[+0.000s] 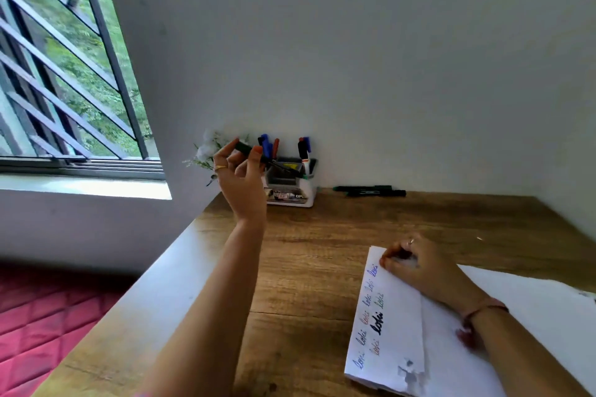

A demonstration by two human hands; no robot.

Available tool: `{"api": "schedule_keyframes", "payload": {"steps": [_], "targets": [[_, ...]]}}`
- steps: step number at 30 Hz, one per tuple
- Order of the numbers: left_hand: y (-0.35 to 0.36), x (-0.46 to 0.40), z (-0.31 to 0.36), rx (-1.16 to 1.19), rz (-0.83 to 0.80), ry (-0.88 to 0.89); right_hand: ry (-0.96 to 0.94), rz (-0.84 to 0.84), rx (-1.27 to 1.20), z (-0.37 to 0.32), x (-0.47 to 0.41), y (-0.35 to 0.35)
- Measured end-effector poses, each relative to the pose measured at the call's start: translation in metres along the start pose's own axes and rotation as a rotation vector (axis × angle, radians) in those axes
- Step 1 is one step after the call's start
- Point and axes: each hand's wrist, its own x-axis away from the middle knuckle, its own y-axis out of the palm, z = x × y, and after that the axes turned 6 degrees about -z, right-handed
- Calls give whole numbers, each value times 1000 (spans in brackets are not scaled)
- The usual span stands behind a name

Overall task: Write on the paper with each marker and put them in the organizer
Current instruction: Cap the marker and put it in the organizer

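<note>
The left hand (240,176) is raised above the far left part of the wooden table (306,267) and pinches a dark marker (269,159) between thumb and fingertips, the marker slanting down to the right with its lower end over the white organizer (292,185), which stands against the wall and holds several blue, red and black markers upright. The right hand (419,264) rests with curled fingers on the top edge of the paper (393,325), which bears rows of handwritten words, though whether it holds anything cannot be told. Two further dark markers (371,190) lie flat on the table beside the wall, just right of the organizer.
</note>
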Motion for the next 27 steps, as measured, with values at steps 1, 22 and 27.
{"api": "schedule_keyframes", "payload": {"steps": [1, 22, 27], "targets": [[5, -6, -2, -22, -21, 14, 10, -2, -3, 0, 0, 0], [67, -61, -81, -739, -420, 41, -38, -7, 14, 3, -13, 9], [64, -60, -95, -830, -445, 23, -41, -17, 17, 3, -13, 10]]}}
